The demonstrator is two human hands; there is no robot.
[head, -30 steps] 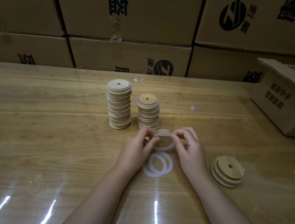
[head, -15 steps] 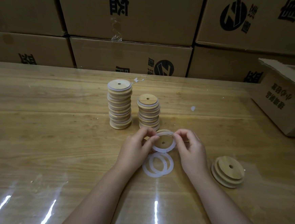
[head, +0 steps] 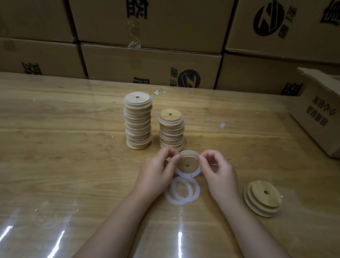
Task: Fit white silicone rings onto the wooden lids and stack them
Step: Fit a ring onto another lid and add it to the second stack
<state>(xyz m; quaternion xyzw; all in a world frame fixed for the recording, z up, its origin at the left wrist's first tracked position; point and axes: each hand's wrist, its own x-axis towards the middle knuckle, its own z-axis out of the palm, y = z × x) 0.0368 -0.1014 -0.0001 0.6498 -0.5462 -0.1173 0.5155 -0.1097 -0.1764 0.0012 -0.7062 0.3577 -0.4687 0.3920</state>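
Tall stack (head: 138, 124) of ringed lids, upright on table (head: 60, 161), white edges showing between the wooden discs. Short stack (head: 172, 131), same make, just right of tall stack, not touching it. Lid (head: 187, 164), round, wooden, small centre hole, held tilted toward the camera above the table, right of tall stack and nearer the person, close in front of short stack. Ring (head: 183, 173), white, lying round the lid's face, lower arc plainly visible, upper arc hidden under fingertips; whether fully seated cannot be told. Left hand (head: 158, 168), fingers curled, thumb and forefinger pinching lid and ring at the upper left rim. Right hand (head: 220, 173), likewise curled, pinching the upper right rim. Loose rings (head: 197, 190), two, overlapping, flat on the table, right of tall stack and nearer still, below the held lid and between the wrists. Bare lids (head: 263, 197), two, one atop the other, stepped side up, well right of tall stack, beside the right forearm. Open box (head: 328, 119), cardboard, far right of tall stack at the table's edge. Cartons (head: 149, 66), printed, walled up behind tall stack.
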